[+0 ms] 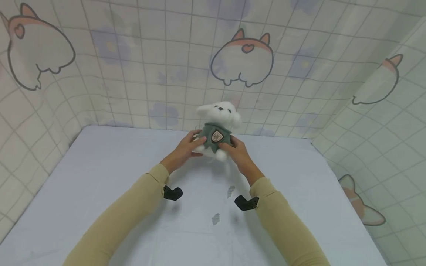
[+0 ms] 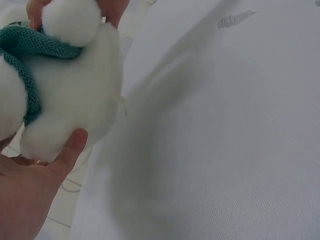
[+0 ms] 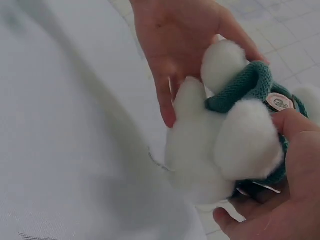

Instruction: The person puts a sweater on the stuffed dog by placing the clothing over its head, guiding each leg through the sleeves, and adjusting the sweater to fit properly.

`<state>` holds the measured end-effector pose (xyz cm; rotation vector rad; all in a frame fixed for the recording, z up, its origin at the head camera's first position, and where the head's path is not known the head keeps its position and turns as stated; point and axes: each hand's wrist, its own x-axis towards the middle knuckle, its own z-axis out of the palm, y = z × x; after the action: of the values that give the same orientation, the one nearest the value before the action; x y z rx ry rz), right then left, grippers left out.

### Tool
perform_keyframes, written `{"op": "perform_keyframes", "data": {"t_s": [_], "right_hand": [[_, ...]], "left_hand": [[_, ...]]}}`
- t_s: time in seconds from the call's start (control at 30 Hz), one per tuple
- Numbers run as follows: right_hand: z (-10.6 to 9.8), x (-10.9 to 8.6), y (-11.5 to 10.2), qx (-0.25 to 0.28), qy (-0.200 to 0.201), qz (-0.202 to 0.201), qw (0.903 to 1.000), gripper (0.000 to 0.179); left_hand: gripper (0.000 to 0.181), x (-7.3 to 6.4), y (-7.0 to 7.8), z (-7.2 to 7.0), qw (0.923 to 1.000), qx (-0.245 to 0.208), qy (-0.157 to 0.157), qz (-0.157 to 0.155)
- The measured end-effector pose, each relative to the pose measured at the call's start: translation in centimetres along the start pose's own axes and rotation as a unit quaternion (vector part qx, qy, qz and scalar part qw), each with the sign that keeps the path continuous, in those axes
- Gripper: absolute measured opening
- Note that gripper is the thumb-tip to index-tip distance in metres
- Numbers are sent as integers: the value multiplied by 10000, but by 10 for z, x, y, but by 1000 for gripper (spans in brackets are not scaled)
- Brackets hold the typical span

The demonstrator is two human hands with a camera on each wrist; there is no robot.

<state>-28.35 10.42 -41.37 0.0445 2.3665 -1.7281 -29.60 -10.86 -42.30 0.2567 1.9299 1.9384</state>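
Observation:
A white fluffy plush dog (image 1: pixel 224 114) in a green knitted sweater with a shield-shaped badge (image 1: pixel 217 136) is held between two hands, upright and tilted a little. The left hand (image 1: pixel 182 149) grips its left side, the thumb on the sweater's front. On the other side the right hand (image 1: pixel 240 155) grips it, thumb near the badge and fingers around behind. From below, the left wrist view shows the toy's white underside (image 2: pixel 75 95) above the tabletop. In the right wrist view a thin thread (image 3: pixel 159 162) hangs from the plush body (image 3: pixel 195 145).
A white-covered table (image 1: pixel 116 177) lies under both arms, with two grey worn patches (image 1: pixel 216 219) near its middle. Behind and beside it hangs a checked curtain (image 1: pixel 179 55) with cartoon corgi prints. Each wrist carries a black camera mount (image 1: pixel 172 193).

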Motion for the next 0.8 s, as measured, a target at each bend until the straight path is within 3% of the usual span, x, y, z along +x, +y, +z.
{"op": "perform_keyframes", "data": {"t_s": [0.17,0.4,0.6,0.8], "right_hand": [[0,2,5,-388,-197,-519,9977,68],[3,8,15,-769,-56,-1017,9918,66],[10,19,25,-1086,180,-890,9899,60],[17,22,26,-1018,281,-469,9933,58]], "left_hand": [[77,-1,-2,-2,9937,1070,313,112],[73,7,-10,-7,9796,1944,417,305],[81,15,-18,-10,9621,2616,701,327],[88,27,-28,-12,9472,3104,643,474]]}}
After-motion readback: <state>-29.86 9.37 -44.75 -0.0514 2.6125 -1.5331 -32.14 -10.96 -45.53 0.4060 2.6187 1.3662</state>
